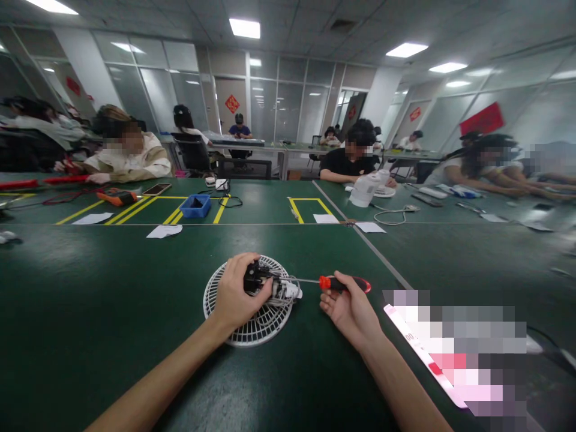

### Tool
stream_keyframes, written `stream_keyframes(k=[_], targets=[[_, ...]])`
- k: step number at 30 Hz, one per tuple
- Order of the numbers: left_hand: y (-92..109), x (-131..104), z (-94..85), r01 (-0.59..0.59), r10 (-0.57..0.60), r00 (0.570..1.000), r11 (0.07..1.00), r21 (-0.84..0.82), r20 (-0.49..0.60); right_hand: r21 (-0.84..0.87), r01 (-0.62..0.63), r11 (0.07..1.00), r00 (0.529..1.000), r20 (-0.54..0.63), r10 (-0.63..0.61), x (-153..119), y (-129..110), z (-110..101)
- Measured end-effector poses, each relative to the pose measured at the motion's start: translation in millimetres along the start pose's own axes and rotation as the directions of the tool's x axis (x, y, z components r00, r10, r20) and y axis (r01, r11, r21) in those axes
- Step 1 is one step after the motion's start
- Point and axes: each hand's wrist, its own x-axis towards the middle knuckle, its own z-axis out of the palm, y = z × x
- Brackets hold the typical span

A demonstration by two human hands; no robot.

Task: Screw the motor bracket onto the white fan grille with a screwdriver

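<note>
Green tabletop [148,288] backed my left hand [234,294], clutching the mechanism [252,277] at eleven o'clock. My right hand [354,312] gripped a screwdriver [324,282]; tilting risked slippage.

You're in a workshop-like room in an office building: long green counters [180,258] marked with yellow tape [310,199], people seated along their far edges, a screwdriver [344,283], a blue bin [195,206] and a meter [117,197] on top, with glass partitions [288,102] and ceiling lights [245,28] beyond.
</note>
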Motion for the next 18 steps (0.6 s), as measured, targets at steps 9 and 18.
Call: stream_keyframes(k=[9, 18], targets=[[1.2, 0.8, 0.2, -0.002, 0.002, 1.000, 1.000, -0.003, 0.000, 0.096, 0.191, 0.977, 0.976, -0.126, -0.179, 0.7, 6.1, 4.1], [1.4, 0.5, -1.3, -0.004, 0.004, 1.000, 1.000, 0.005, 0.000, 0.202, 0.216, 0.955, 0.972, -0.134, -0.192, -2.8, 6.5, 4.2]])
